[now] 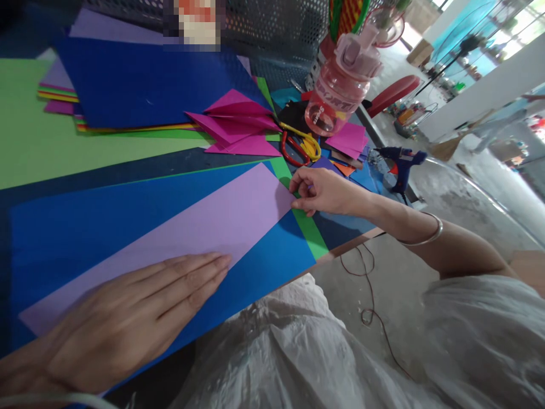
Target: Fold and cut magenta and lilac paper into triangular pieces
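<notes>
A light green sheet [25, 125] lies at the far left, partly under a stack topped by a dark blue sheet [149, 85], seemingly pushed to the back so the front of the table serves as working room; nearer the person, the left hand [123, 318] lies flat, its fingers straight and together, gripping nothing, with the palm down over the lilac strip [213, 221], probably to keep it flat and stop it sliding; the strip lies slantwise on a brighter blue sheet [128, 210], which seems to give it a smooth bed, and a green border [313, 241] shows past that sheet's right edge; behind, a folded magenta paper [242, 122] rests against the stack; the right hand [321, 190] is at the strip's right end, fingers curled and thumb tip close to the corner, as if to steady or guide it, though I can't make out whether it pinches the paper; just behind are red handles [286, 152] and yellow handles [314, 149], then a pink bottle [338, 91]; a blue glue gun [402, 162] sits farthest right by the table's edge, apparently kept within reach yet off the paper.
</notes>
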Demonstrator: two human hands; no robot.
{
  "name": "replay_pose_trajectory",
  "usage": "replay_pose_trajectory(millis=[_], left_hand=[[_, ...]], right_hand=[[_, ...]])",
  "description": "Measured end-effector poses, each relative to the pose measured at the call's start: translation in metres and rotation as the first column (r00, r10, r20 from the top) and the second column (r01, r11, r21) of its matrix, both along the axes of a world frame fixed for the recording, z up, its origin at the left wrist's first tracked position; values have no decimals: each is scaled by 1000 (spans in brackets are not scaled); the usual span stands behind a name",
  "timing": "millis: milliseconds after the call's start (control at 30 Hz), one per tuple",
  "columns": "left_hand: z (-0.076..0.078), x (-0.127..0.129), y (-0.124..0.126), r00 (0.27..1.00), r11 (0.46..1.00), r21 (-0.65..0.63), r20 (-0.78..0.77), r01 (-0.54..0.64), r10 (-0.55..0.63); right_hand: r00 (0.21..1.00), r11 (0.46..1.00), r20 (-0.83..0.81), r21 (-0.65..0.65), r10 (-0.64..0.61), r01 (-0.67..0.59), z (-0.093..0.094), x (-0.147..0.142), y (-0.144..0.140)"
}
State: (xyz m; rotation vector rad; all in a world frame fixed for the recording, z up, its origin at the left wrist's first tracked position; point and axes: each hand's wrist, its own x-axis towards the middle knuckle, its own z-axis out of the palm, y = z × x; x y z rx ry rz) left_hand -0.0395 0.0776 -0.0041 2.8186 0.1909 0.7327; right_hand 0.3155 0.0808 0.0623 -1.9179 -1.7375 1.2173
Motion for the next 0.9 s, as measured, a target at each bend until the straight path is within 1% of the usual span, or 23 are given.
replay_pose_trajectory(millis=[167, 333, 433, 500, 600, 633, 667, 700, 733, 767, 800, 833, 900], left_hand=[[0, -5, 10, 997, 997, 24, -26, 78, -77], [-2, -6, 13, 995, 994, 64, -49, 88, -85], [-1, -4, 10, 996, 996, 21, -26, 86, -85], [-1, -3, 6, 998, 997, -41, -5, 58, -58], [-1, -3, -1, 1000, 993, -113, -12, -21, 20], [-1, -3, -3, 999, 992, -118, -17, -40, 39], [-1, -3, -5, 999, 993, -112, -14, -42, 41], [-1, -2, -6, 999, 994, -101, -7, -42, 41], [-1, -1, -7, 999, 995, -86, 7, -40, 41], [-1, -1, -8, 999, 996, -78, 18, -45, 47], [-1, 0, -8, 999, 996, -69, 21, -48, 49], [-1, 0, -8, 998, 996, -67, 10, -55, 56], [-1, 1, -7, 997, 995, -68, -32, -77, 75]], right_hand=[[1000, 1000, 8, -22, 20, -20, 4, -1, -2], [1000, 999, 18, -39, 6, -5, 7, -4, -3], [999, 1000, 35, -28, -8, 9, 7, -5, -3], [999, 1000, 44, -23, -13, 14, 5, -4, -3], [998, 1000, 57, -3, -11, 12, 2, -2, -4], [997, 1000, 84, 27, -2, -1, 2, -2, -6], [991, 996, 132, 85, 10, -21, 2, -3, -9], [980, 984, 199, 169, 18, -53, 2, -5, -13], [962, 959, 273, 265, 26, -101, 2, -8, -17], [939, 916, 343, 372, 19, -154, 3, -12, -21], [923, 877, 384, 433, 32, -210, 3, -17, -26], [912, 846, 402, 457, 79, -275, 3, -22, -29], [883, 816, 403, 408, 242, -410, 3, -33, -31]])
